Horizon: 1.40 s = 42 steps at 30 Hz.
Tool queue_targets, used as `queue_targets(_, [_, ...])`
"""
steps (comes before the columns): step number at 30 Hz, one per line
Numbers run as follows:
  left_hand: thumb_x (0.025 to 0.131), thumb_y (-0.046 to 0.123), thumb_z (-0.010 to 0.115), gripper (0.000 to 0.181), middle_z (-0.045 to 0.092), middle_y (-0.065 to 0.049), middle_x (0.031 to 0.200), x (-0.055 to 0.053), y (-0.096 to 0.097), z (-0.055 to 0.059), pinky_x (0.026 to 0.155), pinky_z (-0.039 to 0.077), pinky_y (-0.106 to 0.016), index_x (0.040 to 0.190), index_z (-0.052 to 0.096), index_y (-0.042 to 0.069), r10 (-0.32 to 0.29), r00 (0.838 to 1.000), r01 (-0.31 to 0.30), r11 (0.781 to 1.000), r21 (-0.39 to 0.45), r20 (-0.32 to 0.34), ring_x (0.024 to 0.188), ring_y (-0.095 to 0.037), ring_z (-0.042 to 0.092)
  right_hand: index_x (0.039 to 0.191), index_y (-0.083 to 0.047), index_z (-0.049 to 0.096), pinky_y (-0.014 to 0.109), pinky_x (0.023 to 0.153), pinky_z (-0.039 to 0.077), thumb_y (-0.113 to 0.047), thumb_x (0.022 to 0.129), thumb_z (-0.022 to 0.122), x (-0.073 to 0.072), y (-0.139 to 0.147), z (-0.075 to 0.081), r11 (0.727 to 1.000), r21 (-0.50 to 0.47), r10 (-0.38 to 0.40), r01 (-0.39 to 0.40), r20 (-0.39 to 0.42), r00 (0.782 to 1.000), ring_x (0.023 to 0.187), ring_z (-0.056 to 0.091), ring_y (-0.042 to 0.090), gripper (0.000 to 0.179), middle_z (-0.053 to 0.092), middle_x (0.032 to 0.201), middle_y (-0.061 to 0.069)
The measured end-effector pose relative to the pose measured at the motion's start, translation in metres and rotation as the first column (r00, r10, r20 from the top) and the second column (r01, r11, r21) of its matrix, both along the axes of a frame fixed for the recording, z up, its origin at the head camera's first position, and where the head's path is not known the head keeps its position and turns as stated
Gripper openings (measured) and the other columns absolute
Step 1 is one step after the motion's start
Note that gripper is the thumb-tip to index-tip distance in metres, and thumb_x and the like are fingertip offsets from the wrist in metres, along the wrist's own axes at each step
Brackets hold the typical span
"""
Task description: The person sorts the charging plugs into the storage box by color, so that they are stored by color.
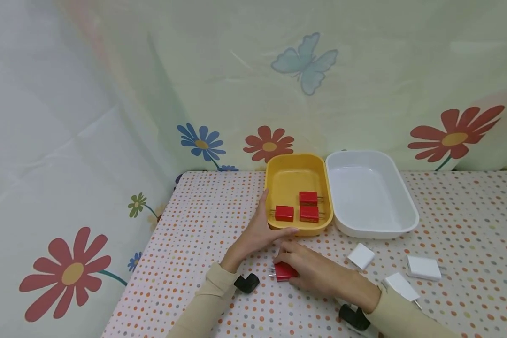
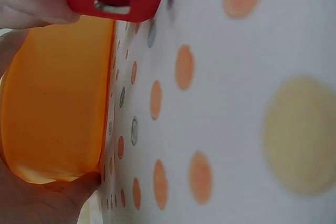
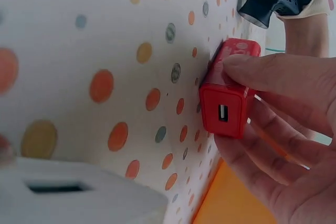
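right hand [image 1: 308,267]: pinches one red charger [image 1: 283,272] between thumb and fingers
red charger: inside this grip, prongs toward left
left hand [image 1: 257,231]: thumb and fingers wide, touching yellow tray [image 1: 289,180]
yellow tray: beyond the grip, three red chargers [image 1: 284,213] inside
white chargers [image 1: 361,257]: right of the grip

I see a red charger [image 1: 284,272], prongs left, near the front edge of the yellow tray [image 1: 291,182] at the desk's [image 1: 219,206] back edge.

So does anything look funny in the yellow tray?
One looks backwards: the leftmost boxy red charger in the rounded yellow plastic tray points its metal prongs left; the other two red chargers point theirs right.
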<state>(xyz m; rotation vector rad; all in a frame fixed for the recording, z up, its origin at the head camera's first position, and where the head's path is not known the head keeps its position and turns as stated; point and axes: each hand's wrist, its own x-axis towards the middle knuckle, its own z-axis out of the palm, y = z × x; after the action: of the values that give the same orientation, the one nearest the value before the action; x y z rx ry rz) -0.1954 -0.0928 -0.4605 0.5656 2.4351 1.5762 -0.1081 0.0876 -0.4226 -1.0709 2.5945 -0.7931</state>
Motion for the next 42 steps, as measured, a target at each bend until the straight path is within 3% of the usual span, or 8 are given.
queue_targets(12, [0.086,0.034,0.088,0.124,0.027,-0.008,0.168,0.000,0.000,0.001,0.123,0.033,-0.046,0.168,-0.003,0.019,-0.003,1.000,0.003,1.000,-0.012,0.003,0.151,-0.022,0.035,0.123,-0.001,0.069,0.054,0.108,0.048,0.000,0.082,0.086,0.000,-0.001,-0.007,1.000,-0.004,-0.007,0.007,-0.008,1.000,0.133,0.055,0.040,0.044,0.054,0.144,0.024])
queue_targets(19, [0.087,0.034,0.088,0.123,0.027,-0.007,0.168,0.001,0.000,0.000,0.123,0.033,-0.047,0.168,-0.003,0.018,0.002,1.000,-0.002,1.000,-0.015,-0.007,0.150,-0.020,0.035,0.117,-0.007,0.073,0.043,0.096,0.057,0.000,0.076,0.086,0.002,0.004,-0.001,0.999,-0.034,-0.018,0.018,0.011,1.000,0.112,0.063,0.023,0.044,0.063,0.123,0.005])
queue_targets(22, [0.087,0.031,0.088,0.123,0.030,-0.007,0.167,0.000,0.000,-0.001,0.122,0.035,-0.045,0.168,-0.003,0.018,-0.011,1.000,0.011,1.000,-0.007,-0.014,0.149,-0.020,0.037,0.120,-0.009,0.073,0.035,0.089,0.058,-0.003,0.077,0.088,0.001,0.009,0.009,0.998,-0.060,-0.023,0.024,0.010,1.000,0.105,0.059,0.016,0.046,0.062,0.116,-0.002])
queue_targets(27, [0.088,0.029,0.086,0.121,0.029,-0.010,0.166,-0.002,-0.002,-0.001,0.122,0.034,-0.046,0.168,-0.005,0.018,-0.003,1.000,0.003,1.000,-0.022,0.019,0.149,-0.024,0.037,0.123,-0.011,0.073,0.035,0.091,0.058,-0.005,0.079,0.089,-0.006,0.020,0.031,0.994,-0.111,-0.033,0.026,-0.064,0.997,0.107,0.058,0.016,0.047,0.062,0.119,-0.003])
queue_targets(34, [0.088,0.022,0.083,0.119,0.027,-0.014,0.165,-0.003,-0.003,0.000,0.119,0.039,-0.043,0.167,-0.006,0.013,-0.049,0.999,0.050,0.999,0.010,-0.007,0.144,-0.025,0.040,0.119,-0.007,0.075,0.037,0.080,0.062,-0.004,0.079,0.091,-0.031,0.030,0.053,0.971,-0.223,-0.120,0.082,-0.165,0.979,0.099,0.059,0.020,0.043,0.065,0.109,0.002])
queue_targets(38, [0.089,0.026,0.084,0.117,0.035,-0.006,0.161,-0.002,-0.003,0.001,0.117,0.041,-0.039,0.167,-0.003,0.020,-0.070,0.997,0.071,0.997,0.034,-0.028,0.141,-0.019,0.044,0.119,-0.001,0.073,0.043,0.083,0.062,0.000,0.078,0.090,-0.054,0.029,0.059,0.960,-0.253,-0.171,0.123,-0.176,0.969,0.101,0.061,0.027,0.044,0.067,0.110,0.010])
queue_targets(42, [0.088,0.035,0.087,0.120,0.036,0.003,0.160,-0.001,-0.001,0.001,0.118,0.040,-0.041,0.168,-0.002,0.025,-0.048,0.999,0.049,0.998,0.029,-0.008,0.142,-0.016,0.042,0.123,0.003,0.070,0.049,0.088,0.061,0.002,0.080,0.087,-0.080,0.026,0.061,0.955,-0.236,-0.221,0.179,-0.165,0.961,0.108,0.060,0.035,0.046,0.067,0.116,0.018])
